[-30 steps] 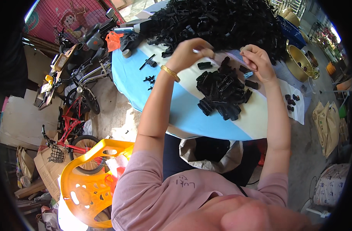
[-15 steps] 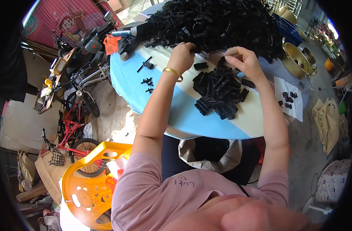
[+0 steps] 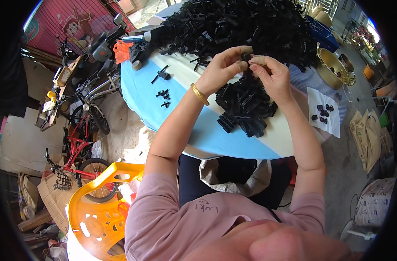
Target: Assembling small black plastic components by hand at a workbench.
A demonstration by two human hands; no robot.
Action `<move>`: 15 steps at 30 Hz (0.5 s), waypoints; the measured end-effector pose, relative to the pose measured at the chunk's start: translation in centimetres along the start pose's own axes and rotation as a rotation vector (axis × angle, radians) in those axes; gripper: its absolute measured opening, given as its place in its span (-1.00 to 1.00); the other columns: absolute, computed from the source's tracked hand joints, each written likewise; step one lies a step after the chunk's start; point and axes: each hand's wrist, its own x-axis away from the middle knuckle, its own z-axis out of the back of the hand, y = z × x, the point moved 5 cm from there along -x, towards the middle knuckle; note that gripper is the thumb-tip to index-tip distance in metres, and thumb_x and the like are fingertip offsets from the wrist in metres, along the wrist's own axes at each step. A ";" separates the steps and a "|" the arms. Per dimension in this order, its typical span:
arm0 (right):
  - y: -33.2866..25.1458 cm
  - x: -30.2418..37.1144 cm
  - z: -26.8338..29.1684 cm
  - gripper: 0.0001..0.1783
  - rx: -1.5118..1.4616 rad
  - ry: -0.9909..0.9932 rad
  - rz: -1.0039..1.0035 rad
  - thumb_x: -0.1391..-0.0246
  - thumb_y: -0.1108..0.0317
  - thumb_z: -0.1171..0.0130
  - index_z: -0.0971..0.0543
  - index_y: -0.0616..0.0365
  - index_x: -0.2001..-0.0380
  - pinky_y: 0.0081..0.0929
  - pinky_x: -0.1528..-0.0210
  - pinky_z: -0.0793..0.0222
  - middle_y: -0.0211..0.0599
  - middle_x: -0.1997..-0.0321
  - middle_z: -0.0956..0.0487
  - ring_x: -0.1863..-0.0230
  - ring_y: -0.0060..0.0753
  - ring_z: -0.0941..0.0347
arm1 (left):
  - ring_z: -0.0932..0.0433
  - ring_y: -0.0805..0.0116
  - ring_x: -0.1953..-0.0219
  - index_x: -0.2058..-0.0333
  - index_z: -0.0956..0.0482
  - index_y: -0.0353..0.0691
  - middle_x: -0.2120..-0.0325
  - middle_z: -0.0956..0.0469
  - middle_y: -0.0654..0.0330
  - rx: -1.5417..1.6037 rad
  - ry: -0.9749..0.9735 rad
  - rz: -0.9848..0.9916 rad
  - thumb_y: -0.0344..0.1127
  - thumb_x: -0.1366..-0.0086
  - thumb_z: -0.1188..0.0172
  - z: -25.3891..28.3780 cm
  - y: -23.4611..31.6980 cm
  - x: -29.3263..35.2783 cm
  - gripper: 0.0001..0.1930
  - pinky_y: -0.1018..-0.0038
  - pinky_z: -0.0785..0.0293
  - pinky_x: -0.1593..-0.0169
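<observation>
My left hand (image 3: 226, 69), with a gold bangle on its wrist, pinches a small black plastic part (image 3: 247, 57) above the table. Facing it, my right hand (image 3: 272, 76) has closed fingertips against the same part, whose exact shape is mostly covered by fingers. Beige coverings wrap some fingertips. Just below both hands lies a heap of black plastic pieces (image 3: 242, 106). Beyond them rises a much larger pile of black parts (image 3: 233, 28). Left of my left hand, a black part with a long stem (image 3: 162, 75) and several small black pieces (image 3: 163, 94) rest on the cloth.
A blue-and-cream cloth covers the round table (image 3: 202, 132). At right are a white sheet (image 3: 331, 127) bearing several black bits and a gold pot (image 3: 326, 65). An open sack (image 3: 250, 185) sits at my lap; a yellow chair (image 3: 87, 213) and bicycles (image 3: 81, 145) stand left.
My hands have come together over the heap: the left moved right from the big pile's edge, the right slightly left. A small black part is now between them.
</observation>
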 end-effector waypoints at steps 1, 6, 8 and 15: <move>0.1 0.1 0.0 -0.87 -0.028 0.051 -0.029 0.04 0.47 -0.16 -0.51 0.28 0.37 -0.74 0.36 -0.34 -0.39 0.42 -0.53 0.43 -0.66 -0.41 | -0.44 0.53 0.22 -0.02 -0.29 -0.34 0.23 -0.47 0.20 0.020 -0.052 -0.005 -0.45 -0.12 -0.12 -0.4 0.0 0.2 -0.54 0.58 -0.39 0.13; 1.0 0.1 0.3 -0.85 -0.016 0.175 -0.121 -0.01 0.43 -0.13 -0.48 0.27 0.34 -0.80 0.41 -0.30 -0.43 0.44 -0.50 0.47 -0.70 -0.38 | -0.47 0.49 0.20 -0.03 -0.23 -0.36 0.23 -0.47 0.15 -0.297 0.077 -0.144 -0.49 -0.08 -0.18 -1.8 0.3 0.6 -0.48 0.57 -0.41 0.09; 2.2 0.1 0.1 -0.85 -0.144 0.004 -0.401 -0.06 0.38 -0.08 -0.48 0.24 0.36 -0.87 0.55 -0.15 -0.48 0.50 -0.45 0.56 -0.80 -0.27 | -0.47 0.49 0.21 0.01 -0.25 -0.37 0.23 -0.47 0.14 -0.234 0.080 -0.146 -0.49 -0.10 -0.16 -1.6 0.3 0.5 -0.54 0.58 -0.43 0.13; 2.4 0.4 -0.3 -0.85 -0.460 -0.088 -0.596 -0.10 0.37 0.00 -0.49 0.23 0.35 -0.87 0.69 0.09 -0.53 0.59 -0.39 0.68 -0.89 -0.07 | -0.47 0.51 0.25 0.06 -0.28 -0.37 0.24 -0.46 0.16 -0.167 0.109 -0.184 -0.54 -0.14 -0.06 -1.2 0.3 0.5 -0.64 0.60 -0.43 0.17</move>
